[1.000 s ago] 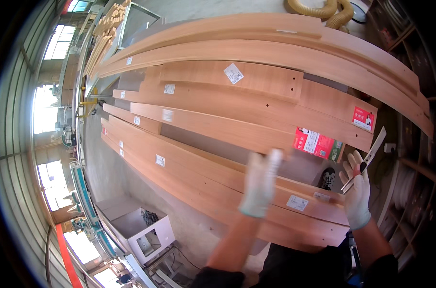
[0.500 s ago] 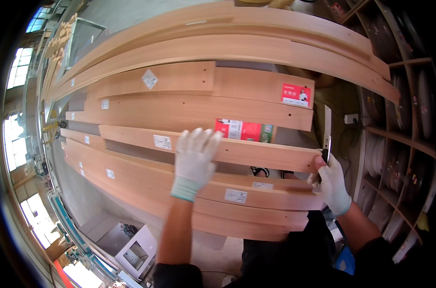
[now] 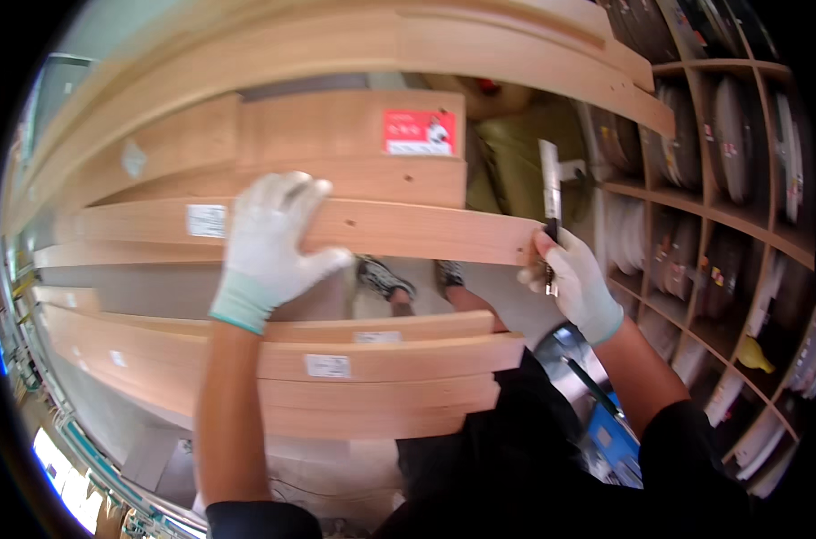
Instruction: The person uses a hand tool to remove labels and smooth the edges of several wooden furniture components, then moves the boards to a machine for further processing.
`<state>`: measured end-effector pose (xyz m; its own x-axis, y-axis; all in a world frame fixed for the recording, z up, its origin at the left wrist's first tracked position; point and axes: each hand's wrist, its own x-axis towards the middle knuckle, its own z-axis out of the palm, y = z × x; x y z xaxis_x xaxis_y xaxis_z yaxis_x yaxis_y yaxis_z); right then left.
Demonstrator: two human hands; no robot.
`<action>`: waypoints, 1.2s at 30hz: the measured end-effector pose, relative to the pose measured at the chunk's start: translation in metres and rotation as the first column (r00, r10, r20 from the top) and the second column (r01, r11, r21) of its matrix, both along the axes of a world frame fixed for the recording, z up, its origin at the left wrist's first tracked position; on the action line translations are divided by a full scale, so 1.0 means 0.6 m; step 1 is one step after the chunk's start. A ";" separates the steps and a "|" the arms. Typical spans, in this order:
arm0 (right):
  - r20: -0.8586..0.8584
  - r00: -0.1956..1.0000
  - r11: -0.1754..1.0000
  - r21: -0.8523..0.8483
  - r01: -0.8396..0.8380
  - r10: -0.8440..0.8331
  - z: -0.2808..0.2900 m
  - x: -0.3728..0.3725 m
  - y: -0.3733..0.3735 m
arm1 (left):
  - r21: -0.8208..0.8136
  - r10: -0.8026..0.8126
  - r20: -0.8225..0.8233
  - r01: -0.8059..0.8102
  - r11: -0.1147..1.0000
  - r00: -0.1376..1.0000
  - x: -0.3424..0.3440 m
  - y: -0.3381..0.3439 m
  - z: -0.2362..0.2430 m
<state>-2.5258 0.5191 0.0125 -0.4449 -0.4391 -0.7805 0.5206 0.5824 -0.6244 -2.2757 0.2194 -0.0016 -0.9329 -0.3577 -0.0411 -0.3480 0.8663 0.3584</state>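
Observation:
My left hand (image 3: 275, 242), in a white glove, lies with fingers spread across a pale wooden board (image 3: 426, 229) that has a white label. My gloved right hand (image 3: 574, 283) is closed on a long silver utility knife (image 3: 549, 175) with a black middle, held upright at the board's right end, where my thumb also touches the board. More boards (image 3: 372, 395) lie below, and a wider panel (image 3: 336, 126) with a red label lies above it.
Wooden cubbies (image 3: 707, 207) holding rolls of banding stand on the right. Longer boards (image 3: 516, 54) stretch across the top. Two feet in patterned shoes (image 3: 381, 278) show through the gap between boards. A blue object (image 3: 606, 436) is low at the right, beside my body.
The view has swung toward the cubbies. My left hand has come down onto the board, which has shifted up against the panel, hiding the red-and-green label. My right hand keeps the knife.

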 end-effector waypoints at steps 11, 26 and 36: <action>-0.291 -0.073 0.101 0.540 -0.835 0.954 0.176 -0.084 0.056 | -0.214 0.094 -0.364 -0.182 0.960 0.927 -0.014 0.005 -0.059; -0.208 0.087 0.212 0.706 -0.676 0.974 0.164 -0.047 0.022 | -0.228 0.110 -0.311 -0.187 0.956 0.944 -0.006 0.010 -0.058; -0.214 -0.028 0.148 0.760 -0.633 0.976 0.129 -0.041 0.053 | -0.195 0.084 -0.342 -0.158 0.968 0.936 -0.002 0.011 -0.058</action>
<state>-2.5506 0.5506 0.0897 -0.3135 -0.6217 -0.7177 -0.8663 0.4969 -0.0520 -2.2770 0.2258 -0.0362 -0.8297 -0.4340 0.3510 -0.3496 0.8943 0.2793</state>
